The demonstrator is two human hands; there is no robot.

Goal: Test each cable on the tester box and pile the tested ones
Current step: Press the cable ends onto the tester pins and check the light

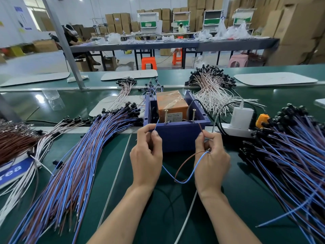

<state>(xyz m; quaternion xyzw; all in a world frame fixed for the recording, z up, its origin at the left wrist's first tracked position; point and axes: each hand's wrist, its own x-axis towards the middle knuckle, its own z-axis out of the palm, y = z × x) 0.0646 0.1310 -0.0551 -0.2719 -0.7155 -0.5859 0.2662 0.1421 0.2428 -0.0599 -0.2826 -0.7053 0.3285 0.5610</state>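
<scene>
The left hand point(146, 155) pinches the blue lead's end between thumb and forefinger, and the right hand point(212, 161) pinches the brown lead's end the same way. Both are mid-frame, just in front of the tester box point(177, 138). The cable point(181, 181) sags in a loop between them over the table point(140, 208). It looks light, thin and limp — best gripped close to the tips, I'd judge, to steer them onto the two screws point(166, 116). Cable heaps lie lower left point(70, 164) and at right point(290, 155).
</scene>
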